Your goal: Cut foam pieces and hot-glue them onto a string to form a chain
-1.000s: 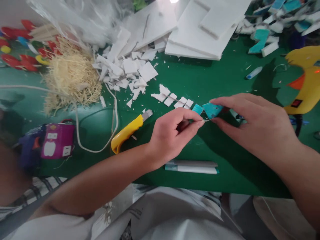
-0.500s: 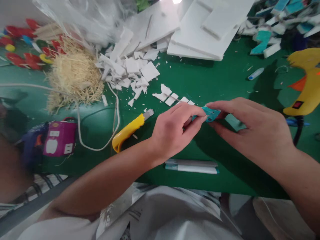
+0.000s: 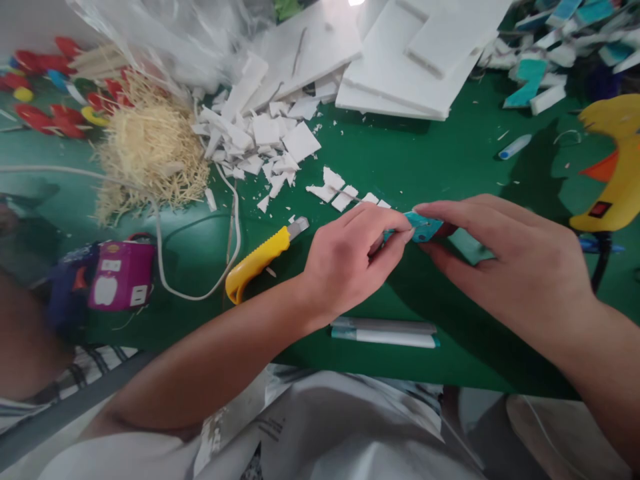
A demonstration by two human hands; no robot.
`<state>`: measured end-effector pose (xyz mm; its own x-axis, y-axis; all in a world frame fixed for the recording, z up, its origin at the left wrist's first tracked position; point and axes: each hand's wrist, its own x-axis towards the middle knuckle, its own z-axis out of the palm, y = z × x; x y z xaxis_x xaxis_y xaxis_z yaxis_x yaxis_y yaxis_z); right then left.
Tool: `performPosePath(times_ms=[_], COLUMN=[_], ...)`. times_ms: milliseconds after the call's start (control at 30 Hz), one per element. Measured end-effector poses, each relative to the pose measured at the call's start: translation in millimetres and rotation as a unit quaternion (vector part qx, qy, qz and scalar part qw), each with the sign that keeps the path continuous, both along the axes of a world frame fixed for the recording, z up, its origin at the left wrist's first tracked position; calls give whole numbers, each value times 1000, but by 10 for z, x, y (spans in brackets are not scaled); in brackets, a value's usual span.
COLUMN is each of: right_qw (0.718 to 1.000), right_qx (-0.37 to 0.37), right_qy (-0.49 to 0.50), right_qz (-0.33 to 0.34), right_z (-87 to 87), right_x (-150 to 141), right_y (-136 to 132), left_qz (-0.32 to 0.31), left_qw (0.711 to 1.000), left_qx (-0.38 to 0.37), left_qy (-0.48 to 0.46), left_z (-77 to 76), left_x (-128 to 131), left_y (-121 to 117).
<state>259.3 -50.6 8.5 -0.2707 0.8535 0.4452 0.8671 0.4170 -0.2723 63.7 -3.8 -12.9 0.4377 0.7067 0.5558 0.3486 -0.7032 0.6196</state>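
A small teal piece (image 3: 424, 227) with dark dots is held between both hands above the green table. My left hand (image 3: 353, 257) pinches its left end with thumb and forefinger; those fingertips hide part of it. My right hand (image 3: 520, 257) grips the opposite end between thumb and fingers. Just beyond my left hand lie several white foam pieces (image 3: 345, 198) in a row, with a thin stick along them. A yellow box cutter (image 3: 257, 263) rests left of my left hand, its blade slightly out. Two markers (image 3: 385, 333) lie side by side nearer my body.
White foam scraps (image 3: 270, 140) and stacked foam sheets (image 3: 395, 73) cover the far side. Straw (image 3: 150, 153), a white cable (image 3: 159, 247) and a purple box (image 3: 123, 275) are at left, near another person's arm (image 3: 30, 320). A yellow glue gun (image 3: 613, 160) stands at right.
Both hands keep their grip on the teal piece, almost still. The whole view has shifted very slightly.
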Motion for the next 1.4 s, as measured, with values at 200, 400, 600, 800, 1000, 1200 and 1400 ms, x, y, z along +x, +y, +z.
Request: performPosePath(times_ms=[200,400,600,800,1000,1200,1400], right_qw=[1000,1000,1000,1000,1000,1000,1000], right_qx=[-9,-2,-8,-7,-3,-5,18], right_qy=[-8,0,-7,-2,-8,-14,-12], right_qz=[-9,-7,-11,-10,-12,-15,11], right_z=[28,19,17,22,39,52,50], right_x=[-11,-14,-44,-46,-41,-64,-44], right_y=[-13,-11,-15,-31,-28,-36,-26], left_qz=[-3,-5,-8,-9,-11,-12,-14], left_qw=[1000,1000,1000,1000,1000,1000,1000], left_qx=[-1,-3,-11,-9,-10,-17,-22], left_qy=[8,8,5,1,-2,0,1], left_z=[12,29,23,15,17,18,11], left_x=[11,-4,3,11,13,20,10], left_y=[-1,-4,-15,-14,-13,-19,-13])
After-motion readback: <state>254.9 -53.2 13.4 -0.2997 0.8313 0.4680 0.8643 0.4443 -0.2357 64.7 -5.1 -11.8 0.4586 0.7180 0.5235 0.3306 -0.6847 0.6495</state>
